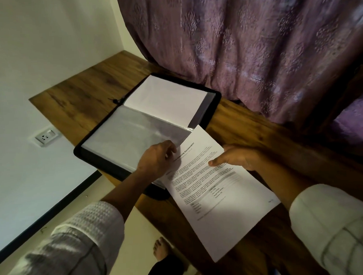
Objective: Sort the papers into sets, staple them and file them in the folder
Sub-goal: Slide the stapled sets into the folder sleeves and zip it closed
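A black zip folder point(213, 106) lies open on the wooden table point(87, 97), with clear plastic sleeves point(132, 133) on its near half and a blank white sheet point(166, 96) on its far half. A printed paper set point(222, 198) lies slanted at the folder's right corner. My left hand point(156, 161) pinches the edge of a sleeve beside the paper's top left corner. My right hand point(237, 156) holds the paper's right edge, thumb on top of the text.
A purple patterned curtain point(245, 47) hangs behind the table. The white wall at left carries a socket plate point(45, 138). Below the table's near edge are the floor and a bare foot point(160, 249).
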